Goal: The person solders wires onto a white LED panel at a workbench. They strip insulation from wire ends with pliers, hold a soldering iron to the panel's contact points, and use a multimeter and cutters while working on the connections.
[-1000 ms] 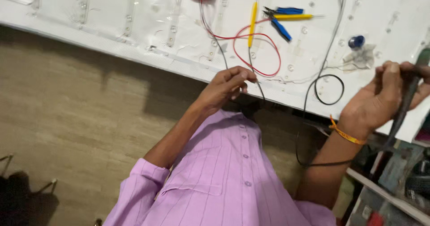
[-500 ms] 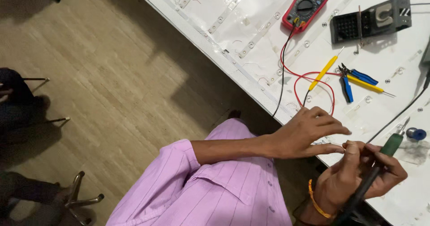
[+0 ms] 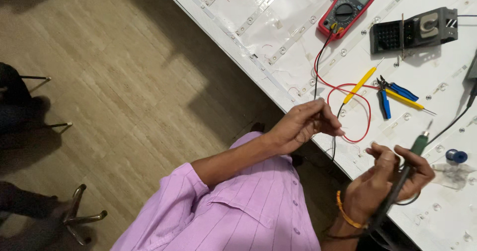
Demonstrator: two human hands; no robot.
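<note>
My right hand (image 3: 387,181), with an orange band on the wrist, is closed around a soldering iron with a green grip (image 3: 420,144); its tip points up over the white panel (image 3: 298,57). My left hand (image 3: 303,124) hovers at the panel's edge, fingertips pinched on a thin bit of wire (image 3: 345,128). A black lead (image 3: 334,146) hangs just below it. A red multimeter (image 3: 348,5) lies further up, with its red lead (image 3: 367,112) looping beside a yellow probe (image 3: 360,84).
Blue-handled cutters (image 3: 392,94) and a black block-shaped holder (image 3: 412,30) lie on the panel. A small blue solder spool (image 3: 456,155) sits right of the iron. Light strips (image 3: 258,17) run across the panel. Chair legs (image 3: 79,216) stand on the tan floor at left.
The view swung over the second so the panel now runs diagonally. Both hands have come closer together, the right still holding the iron, the left now pinched near the panel's edge.
</note>
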